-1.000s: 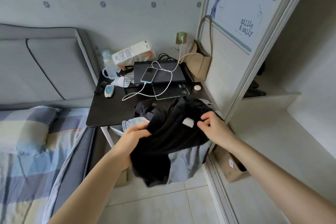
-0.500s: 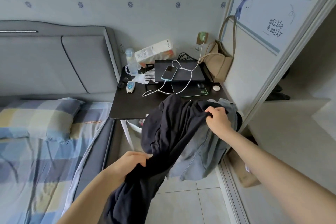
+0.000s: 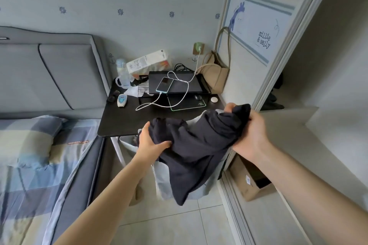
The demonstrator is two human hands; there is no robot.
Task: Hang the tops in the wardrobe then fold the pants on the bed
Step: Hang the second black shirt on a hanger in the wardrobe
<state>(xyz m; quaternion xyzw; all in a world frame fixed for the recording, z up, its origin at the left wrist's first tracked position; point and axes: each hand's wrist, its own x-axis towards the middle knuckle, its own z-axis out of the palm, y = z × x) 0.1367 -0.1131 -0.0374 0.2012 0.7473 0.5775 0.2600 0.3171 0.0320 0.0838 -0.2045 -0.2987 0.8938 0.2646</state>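
A dark navy garment point(image 3: 195, 145) hangs bunched between both my hands, in front of the black side table. My left hand point(image 3: 150, 143) grips its left part, thumb over the cloth. My right hand point(image 3: 249, 131) holds its upper right end in a closed fist near the wardrobe door frame. Behind the dark garment hangs a pale grey-blue garment point(image 3: 162, 177), mostly hidden. The bed point(image 3: 39, 165) with a blue and yellow checked sheet lies at the left. The open wardrobe point(image 3: 318, 145) is at the right.
The black side table point(image 3: 123, 121) carries a phone point(image 3: 164, 84) on a cable, a laptop stand, a bottle and a remote. A beige bag point(image 3: 216, 75) hangs by the sliding door. A cardboard box point(image 3: 251, 183) sits on the wardrobe floor. Tiled floor lies below.
My left hand has come up from low left and now grips the dark garment higher. My right hand has shifted right toward the wardrobe frame, and the dark garment is bunched between both hands.
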